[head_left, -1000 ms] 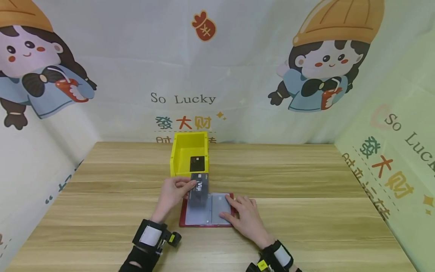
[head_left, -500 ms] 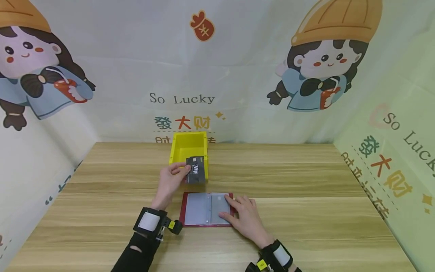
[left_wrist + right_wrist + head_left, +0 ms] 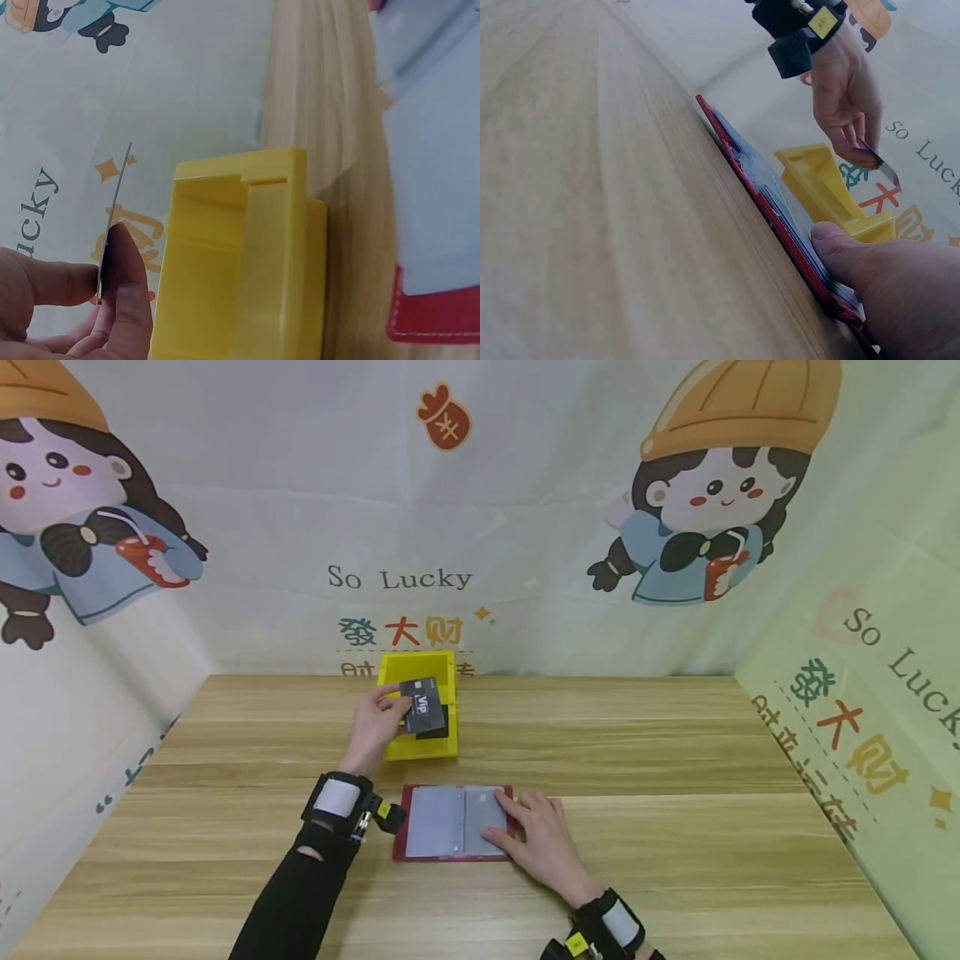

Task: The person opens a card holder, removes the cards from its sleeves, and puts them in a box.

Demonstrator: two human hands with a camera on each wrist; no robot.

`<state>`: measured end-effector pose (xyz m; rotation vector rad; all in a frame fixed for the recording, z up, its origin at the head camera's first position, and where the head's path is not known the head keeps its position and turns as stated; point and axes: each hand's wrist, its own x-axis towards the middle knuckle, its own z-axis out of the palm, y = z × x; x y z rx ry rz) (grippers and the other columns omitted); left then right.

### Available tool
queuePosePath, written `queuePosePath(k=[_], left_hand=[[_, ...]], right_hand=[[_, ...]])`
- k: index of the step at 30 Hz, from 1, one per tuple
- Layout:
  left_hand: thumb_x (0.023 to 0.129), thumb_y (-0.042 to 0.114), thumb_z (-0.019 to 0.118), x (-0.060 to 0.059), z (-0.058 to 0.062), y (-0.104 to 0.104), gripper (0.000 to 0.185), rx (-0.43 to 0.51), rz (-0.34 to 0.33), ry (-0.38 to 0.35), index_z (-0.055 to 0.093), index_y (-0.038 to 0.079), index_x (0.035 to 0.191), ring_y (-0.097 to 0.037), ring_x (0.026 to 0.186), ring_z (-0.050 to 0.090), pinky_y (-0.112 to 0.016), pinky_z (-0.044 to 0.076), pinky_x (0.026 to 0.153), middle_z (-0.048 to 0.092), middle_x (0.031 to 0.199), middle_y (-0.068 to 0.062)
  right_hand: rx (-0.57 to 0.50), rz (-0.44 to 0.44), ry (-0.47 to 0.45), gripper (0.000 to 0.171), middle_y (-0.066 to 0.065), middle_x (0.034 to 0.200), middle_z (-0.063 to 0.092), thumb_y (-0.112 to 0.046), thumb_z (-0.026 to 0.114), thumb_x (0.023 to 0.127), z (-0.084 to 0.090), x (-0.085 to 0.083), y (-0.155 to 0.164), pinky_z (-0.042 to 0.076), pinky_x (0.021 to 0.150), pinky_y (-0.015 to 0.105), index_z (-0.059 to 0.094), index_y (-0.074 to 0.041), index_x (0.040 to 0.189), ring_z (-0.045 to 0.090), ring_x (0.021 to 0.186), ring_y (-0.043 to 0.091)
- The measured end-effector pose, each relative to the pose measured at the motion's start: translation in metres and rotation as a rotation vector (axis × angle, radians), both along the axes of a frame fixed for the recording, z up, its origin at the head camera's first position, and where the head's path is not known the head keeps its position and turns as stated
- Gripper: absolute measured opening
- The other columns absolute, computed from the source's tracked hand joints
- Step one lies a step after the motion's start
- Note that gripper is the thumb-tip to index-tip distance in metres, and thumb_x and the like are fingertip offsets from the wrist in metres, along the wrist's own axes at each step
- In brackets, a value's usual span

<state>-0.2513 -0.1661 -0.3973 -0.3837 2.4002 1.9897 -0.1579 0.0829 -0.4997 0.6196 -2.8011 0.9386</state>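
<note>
Over the yellow bin (image 3: 452, 727), my left hand (image 3: 375, 723) pinches a dark grey VIP card (image 3: 424, 713) between thumb and fingers. In the left wrist view the card (image 3: 115, 210) shows edge-on, beside the bin (image 3: 277, 247). A black card (image 3: 432, 730) lies in the bin, partly covered by the held one. Below the bin, a red card holder (image 3: 400, 823) lies spread on the table with clear pages (image 3: 435, 821). Thumb and index finger of my right hand (image 3: 542, 842) rest on its right page, where a pale card shows in the sleeve.
The wooden table (image 3: 660, 760) runs back to a printed cloth backdrop (image 3: 540, 552). The bin stands near the table's back edge, its low front facing me. Wrist cameras (image 3: 390, 816) are strapped to both arms.
The left hand has lifted the VIP card away from the card holder, back and slightly left, to over the bin. The right hand stays on the card holder.
</note>
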Motion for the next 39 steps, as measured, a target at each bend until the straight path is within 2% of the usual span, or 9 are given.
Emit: queuePosePath(k=[3,6,9,12,15,22,29,33,39], left_hand=[[0.104,0.014,0.051,-0.009,0.003,0.002,0.050,-0.031,0.010,-0.026,0.038,0.004,0.152,-0.027,0.108,0.062,-0.030,0.058,0.088,0.056,0.139,-0.025],[0.103,0.012,0.053,-0.017,0.004,0.005,0.051,-0.100,0.010,-0.031,0.038,0.004,0.151,-0.031,0.110,0.062,-0.041,0.056,0.097,0.057,0.137,-0.026],[0.101,0.010,0.055,-0.023,0.002,0.008,0.047,-0.256,0.003,0.006,0.043,0.000,0.145,-0.031,0.102,0.065,-0.036,0.057,0.086,0.062,0.129,-0.027],[0.100,0.008,0.055,-0.026,0.000,0.011,0.040,-0.433,-0.003,0.053,0.049,-0.002,0.138,-0.030,0.089,0.065,-0.028,0.049,0.068,0.066,0.117,-0.028],[0.098,0.006,0.055,-0.027,-0.001,0.015,0.033,-0.535,-0.021,0.077,0.055,-0.003,0.130,-0.031,0.087,0.064,-0.029,0.046,0.066,0.067,0.113,-0.027],[0.095,0.002,0.056,-0.032,-0.007,0.022,0.024,-0.618,-0.040,0.086,0.068,-0.005,0.114,-0.033,0.094,0.064,-0.039,0.050,0.076,0.069,0.112,-0.026],[0.092,0.004,0.068,-0.037,-0.015,0.025,0.022,-0.628,-0.018,0.048,0.070,-0.005,0.112,-0.033,0.098,0.064,-0.043,0.054,0.084,0.070,0.111,-0.025],[0.090,0.005,0.072,-0.038,-0.020,0.025,0.022,-0.648,-0.002,0.058,0.071,-0.006,0.109,-0.035,0.097,0.067,-0.044,0.055,0.084,0.072,0.108,-0.025],[0.090,0.004,0.072,-0.037,-0.026,0.027,0.015,-0.730,-0.002,0.079,0.073,-0.006,0.101,-0.037,0.100,0.068,-0.046,0.055,0.087,0.073,0.106,-0.023]], right_hand=[[0.003,-0.001,0.002,0.057,-0.007,0.083,0.051,-0.040,0.075,0.087,0.000,0.000,0.000,0.027,0.083,0.032,0.065,-0.006,0.132,0.041,0.083,0.010],[0.007,-0.002,0.000,0.058,-0.007,0.084,0.052,-0.041,0.075,0.088,-0.001,0.000,0.000,0.027,0.083,0.033,0.065,-0.006,0.133,0.042,0.084,0.010],[0.010,-0.002,-0.002,0.058,-0.006,0.084,0.053,-0.041,0.075,0.088,0.000,0.000,0.000,0.027,0.083,0.033,0.065,-0.006,0.133,0.042,0.085,0.010],[0.022,-0.001,0.000,0.058,-0.006,0.084,0.053,-0.042,0.075,0.088,-0.001,-0.001,0.000,0.027,0.083,0.033,0.065,-0.007,0.133,0.042,0.084,0.010],[0.028,0.002,0.000,0.058,-0.006,0.085,0.053,-0.042,0.074,0.088,-0.001,-0.001,0.000,0.027,0.083,0.033,0.065,-0.007,0.133,0.042,0.084,0.010],[0.022,0.009,-0.011,0.058,-0.006,0.085,0.054,-0.042,0.074,0.089,-0.001,-0.002,0.000,0.027,0.083,0.033,0.064,-0.006,0.134,0.041,0.084,0.010],[0.017,0.002,-0.020,0.058,-0.006,0.084,0.052,-0.042,0.074,0.089,0.000,-0.002,-0.001,0.025,0.082,0.032,0.065,-0.006,0.133,0.039,0.082,0.009],[0.015,0.001,-0.015,0.059,-0.007,0.083,0.051,-0.042,0.074,0.088,-0.001,-0.002,0.000,0.025,0.081,0.032,0.065,-0.006,0.133,0.038,0.081,0.009],[0.019,0.002,0.001,0.059,-0.007,0.082,0.052,-0.043,0.074,0.089,-0.003,-0.002,0.000,0.025,0.082,0.031,0.065,-0.006,0.133,0.038,0.081,0.008]])
